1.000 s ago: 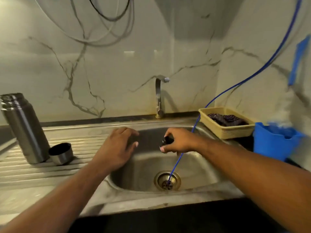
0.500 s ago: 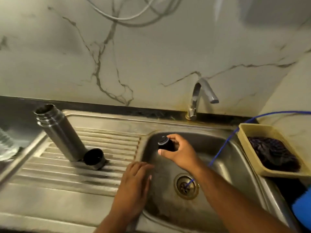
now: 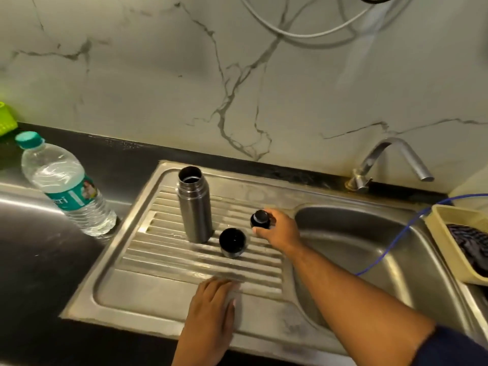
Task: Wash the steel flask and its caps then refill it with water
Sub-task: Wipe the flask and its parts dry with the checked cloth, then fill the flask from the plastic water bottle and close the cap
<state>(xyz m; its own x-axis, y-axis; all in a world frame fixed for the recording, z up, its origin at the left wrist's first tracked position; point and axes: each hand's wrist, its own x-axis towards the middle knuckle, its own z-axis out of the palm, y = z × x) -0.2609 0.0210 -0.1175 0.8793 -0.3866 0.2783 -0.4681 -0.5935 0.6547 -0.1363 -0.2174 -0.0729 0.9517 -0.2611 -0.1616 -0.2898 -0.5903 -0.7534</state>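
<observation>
The steel flask (image 3: pixel 195 207) is standing upright and uncapped on the ribbed drainboard (image 3: pixel 148 294) of the sink, its mouth open to the camera; the inside is showing dark with a bright ring, and whether it is holding any water cannot be told. Just right of its base, the steel cup cap (image 3: pixel 232 243) is sitting mouth up on the ribs, its black interior looking bare. The right hand (image 3: pixel 280 231) is reaching over the drainboard's right edge, fingers and thumb curling round the small black stopper cap (image 3: pixel 260 219) and holding it just above the steel. The left hand (image 3: pixel 214 310) is lying flat on the near part of the drainboard, fingers straight, holding nothing. On the black bench (image 3: pixel 39 273) to the left, a clear plastic bottle (image 3: pixel 66 186) with a teal lid is standing nearly full of water. To the right, a blue tube (image 3: pixel 390 241) is running down into the sink basin (image 3: pixel 369 233), and a beige tray (image 3: pixel 443 244) is holding a dark crumpled cloth (image 3: pixel 472 244).
</observation>
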